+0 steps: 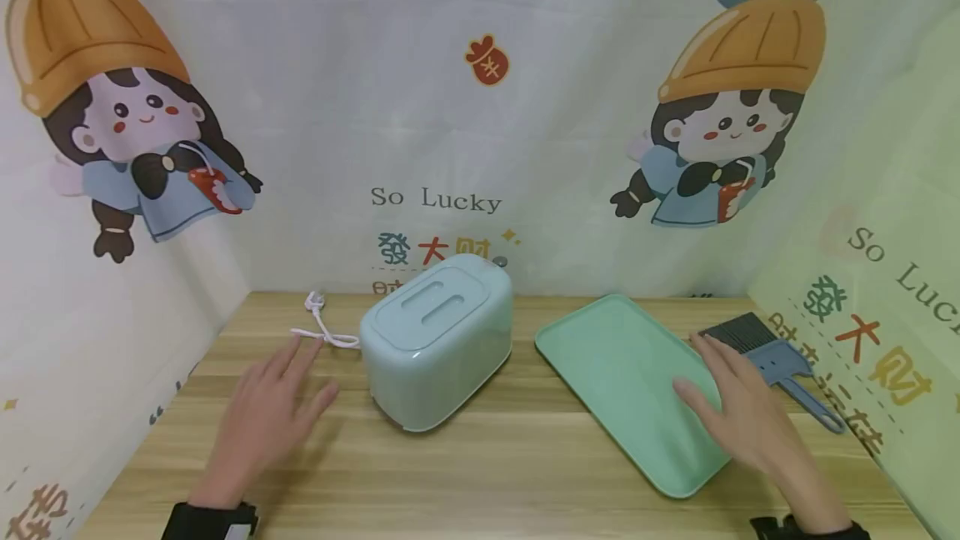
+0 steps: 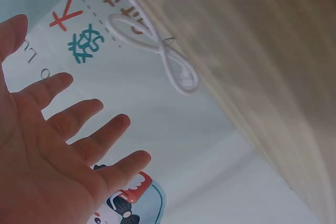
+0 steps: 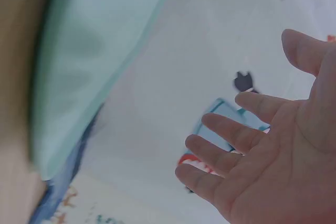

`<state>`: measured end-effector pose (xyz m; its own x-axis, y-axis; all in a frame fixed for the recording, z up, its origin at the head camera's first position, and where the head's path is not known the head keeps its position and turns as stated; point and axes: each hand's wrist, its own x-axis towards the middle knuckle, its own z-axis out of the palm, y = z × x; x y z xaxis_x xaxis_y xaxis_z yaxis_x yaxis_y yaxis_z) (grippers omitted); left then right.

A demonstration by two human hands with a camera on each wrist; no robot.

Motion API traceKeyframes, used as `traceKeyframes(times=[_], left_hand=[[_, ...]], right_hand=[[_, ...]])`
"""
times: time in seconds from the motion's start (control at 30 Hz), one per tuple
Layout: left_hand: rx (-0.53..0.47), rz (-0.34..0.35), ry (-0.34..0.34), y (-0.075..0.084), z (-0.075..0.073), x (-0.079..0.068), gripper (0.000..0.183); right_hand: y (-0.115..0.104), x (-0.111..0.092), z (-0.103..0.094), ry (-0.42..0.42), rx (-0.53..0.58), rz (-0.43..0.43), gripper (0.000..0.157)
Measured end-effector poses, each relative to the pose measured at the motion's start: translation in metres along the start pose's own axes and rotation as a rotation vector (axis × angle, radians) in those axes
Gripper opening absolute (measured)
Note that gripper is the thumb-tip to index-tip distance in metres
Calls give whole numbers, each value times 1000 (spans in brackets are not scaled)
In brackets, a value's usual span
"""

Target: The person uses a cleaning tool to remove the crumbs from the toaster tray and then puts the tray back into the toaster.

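Observation:
A pale blue toaster (image 1: 442, 348) with a lid over its top stands left of the table's middle. Its white cord (image 1: 330, 336), looped near the plug, lies to its left and also shows in the left wrist view (image 2: 157, 48). My left hand (image 1: 266, 411) hovers beside the toaster, fingers spread, holding nothing. Right of the toaster lies a mint green tray (image 1: 622, 390), turned at an angle. Over the tray's right edge is my right hand (image 1: 738, 407), fingers extended and thumb apart; whether it touches the tray cannot be told. The right wrist view shows that palm (image 3: 283, 156) bare.
A blue-grey brush (image 1: 783, 361) with dark bristles lies at the right edge of the wooden table (image 1: 480, 473), partly behind my right hand. Printed cloth (image 1: 570, 107) hangs at the back and both sides. A small grey knob (image 1: 500, 262) shows behind the toaster.

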<state>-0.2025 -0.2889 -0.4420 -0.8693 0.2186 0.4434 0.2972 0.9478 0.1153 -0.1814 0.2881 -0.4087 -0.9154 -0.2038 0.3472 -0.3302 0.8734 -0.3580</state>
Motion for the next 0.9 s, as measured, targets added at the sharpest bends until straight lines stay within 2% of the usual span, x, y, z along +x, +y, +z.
traceKeyframes(times=[0.13,0.27,0.4,0.5,0.63,0.77,0.9], left_hand=[[-99,-19,-40,3,-14,20,69],[-181,-47,-92,8,-27,48,67],[-301,-24,-116,20,-34,80,62],[-419,-11,-146,30,-34,103,59],[-556,-34,-224,42,-29,127,61],[-674,-74,-320,51,-23,142,62],[-778,-107,-403,59,-17,151,60]], right_hand=[[-27,15,-17,-42,65,1,67],[-57,34,-29,-83,153,-10,67],[-87,53,-27,-115,372,-22,67],[-112,67,-16,-176,588,49,70],[-147,84,12,-256,804,207,79],[-179,100,45,-290,934,333,87],[-205,113,74,-235,1019,454,87]])
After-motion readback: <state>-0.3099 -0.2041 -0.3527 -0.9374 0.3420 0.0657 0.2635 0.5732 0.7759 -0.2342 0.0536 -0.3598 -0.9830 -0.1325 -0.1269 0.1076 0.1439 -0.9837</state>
